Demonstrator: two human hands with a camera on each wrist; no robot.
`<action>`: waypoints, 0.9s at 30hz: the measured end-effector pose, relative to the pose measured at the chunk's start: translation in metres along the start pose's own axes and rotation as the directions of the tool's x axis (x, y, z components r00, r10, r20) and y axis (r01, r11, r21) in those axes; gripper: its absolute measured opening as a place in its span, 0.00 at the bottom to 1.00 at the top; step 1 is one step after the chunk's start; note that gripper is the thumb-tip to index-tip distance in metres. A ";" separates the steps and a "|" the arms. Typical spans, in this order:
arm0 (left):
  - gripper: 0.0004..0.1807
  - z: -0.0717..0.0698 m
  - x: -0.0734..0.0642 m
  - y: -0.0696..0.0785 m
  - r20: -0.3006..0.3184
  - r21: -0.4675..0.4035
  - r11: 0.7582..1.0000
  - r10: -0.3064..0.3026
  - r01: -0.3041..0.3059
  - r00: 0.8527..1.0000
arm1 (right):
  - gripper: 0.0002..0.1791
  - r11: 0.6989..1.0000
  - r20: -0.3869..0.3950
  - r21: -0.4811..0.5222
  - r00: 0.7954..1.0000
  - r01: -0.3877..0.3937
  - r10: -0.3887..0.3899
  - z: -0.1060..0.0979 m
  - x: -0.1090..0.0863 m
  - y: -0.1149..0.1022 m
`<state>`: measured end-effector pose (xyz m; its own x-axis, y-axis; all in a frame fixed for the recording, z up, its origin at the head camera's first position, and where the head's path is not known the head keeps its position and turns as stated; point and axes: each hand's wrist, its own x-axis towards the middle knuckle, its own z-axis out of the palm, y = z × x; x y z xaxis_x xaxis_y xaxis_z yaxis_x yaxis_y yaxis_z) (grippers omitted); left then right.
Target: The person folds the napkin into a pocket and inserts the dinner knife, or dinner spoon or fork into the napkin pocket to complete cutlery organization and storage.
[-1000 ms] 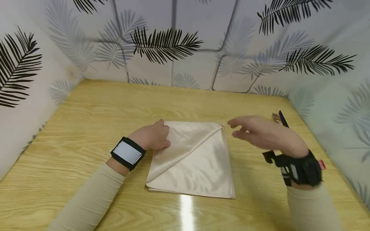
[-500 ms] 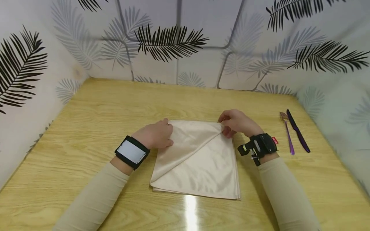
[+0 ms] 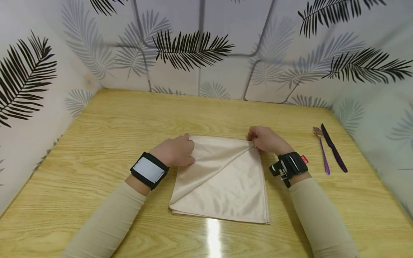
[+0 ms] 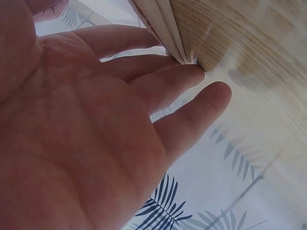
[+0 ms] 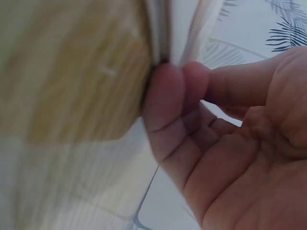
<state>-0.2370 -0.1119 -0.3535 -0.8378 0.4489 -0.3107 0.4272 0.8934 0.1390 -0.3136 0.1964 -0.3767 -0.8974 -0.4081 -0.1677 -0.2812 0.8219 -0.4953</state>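
A shiny beige cloth napkin [image 3: 226,182] lies folded into a square on the wooden table, a diagonal fold running across its top layer. At its far left corner my left hand [image 3: 174,151] rests on the edge. The left wrist view shows the fingers of that hand [image 4: 96,110] fairly straight, their tips against the layered edge of the napkin [image 4: 160,24]. My right hand [image 3: 266,139] is at the far right corner. In the right wrist view the thumb and finger of this hand [image 5: 225,139] pinch the layered corner of the napkin [image 5: 177,28].
To the right on the table [image 3: 129,111] lie a purple-handled fork [image 3: 322,152] and a dark purple knife [image 3: 333,147], side by side. A leaf-patterned covering [image 3: 219,68] surrounds the table's back and sides.
My right hand has moved left from above the table to the napkin's far right corner and taken hold of it. The left hand has stayed at the far left corner.
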 end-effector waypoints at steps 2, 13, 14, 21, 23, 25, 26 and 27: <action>0.18 0.000 0.001 0.001 0.010 -0.006 1.000 -0.011 0.011 1.000 | 0.14 0.999 -0.010 -0.032 1.000 0.016 -0.016 0.000 -0.001 0.001; 0.56 -0.003 -0.004 0.001 0.065 -0.007 0.999 -0.042 0.043 0.997 | 0.10 0.971 -0.099 -0.223 0.989 0.086 -0.110 0.003 0.001 0.001; 0.57 -0.004 -0.004 0.001 0.072 -0.009 0.999 -0.043 0.044 0.996 | 0.09 0.963 -0.109 -0.253 0.986 0.098 -0.128 0.003 0.001 0.001; 0.58 -0.004 -0.005 0.001 0.104 -0.011 0.998 -0.053 0.055 0.993 | 0.02 0.871 -0.143 -0.464 0.957 0.161 -0.254 0.011 -0.005 0.000; 0.55 -0.004 -0.005 0.001 0.103 -0.019 0.998 -0.051 0.053 0.993 | 0.01 0.821 -0.136 -0.552 0.955 0.149 -0.264 0.012 -0.010 -0.006; 0.53 -0.004 -0.005 0.001 0.097 -0.028 0.998 -0.044 0.047 0.994 | 0.04 0.752 -0.136 -0.645 0.948 0.137 -0.288 0.016 -0.017 -0.017; 0.50 -0.004 -0.004 0.000 0.089 -0.035 0.998 -0.041 0.044 0.995 | 0.07 0.716 -0.134 -0.686 0.944 0.131 -0.301 0.018 -0.021 -0.026; 0.46 -0.004 -0.004 0.000 0.076 -0.041 0.998 -0.040 0.043 0.996 | 0.09 0.681 -0.127 -0.720 0.939 0.134 -0.320 0.021 -0.026 -0.037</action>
<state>-0.2354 -0.1139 -0.3486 -0.8261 0.4104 -0.3861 0.3762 0.9118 0.1643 -0.2724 0.1682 -0.3716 -0.7960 -0.5953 0.1096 -0.5567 0.7910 0.2536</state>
